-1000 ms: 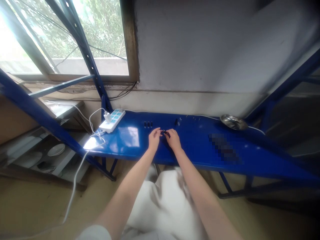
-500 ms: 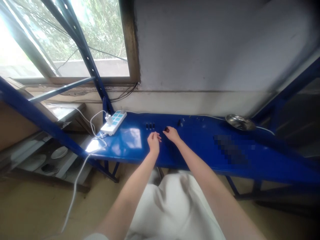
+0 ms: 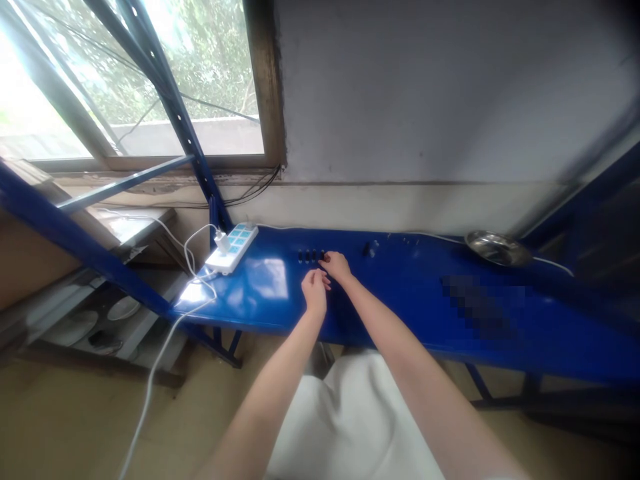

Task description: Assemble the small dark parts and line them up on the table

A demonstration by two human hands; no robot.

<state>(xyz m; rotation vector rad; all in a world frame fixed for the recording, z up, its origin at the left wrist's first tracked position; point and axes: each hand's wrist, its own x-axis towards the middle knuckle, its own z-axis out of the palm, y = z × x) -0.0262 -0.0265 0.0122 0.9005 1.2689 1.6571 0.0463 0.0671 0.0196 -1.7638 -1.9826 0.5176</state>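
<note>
While a round metal dish (image 3: 499,249), contents indistinct, is gleaming by the table's (image 3: 400,287) back edge, the right hand (image 3: 338,266) is pinching a black piece (image 3: 323,254) beside 3 slim pieces (image 3: 307,256) farther left; the left hand (image 3: 315,291) is looking half-closed, grip unclear.

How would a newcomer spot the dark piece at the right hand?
On the blue table, look right of the white power strip to a short row of small dark pieces. The dark piece sits at the row's right end. Unlike its neighbours, it has the right hand at it, fingers partly covering it.
</note>
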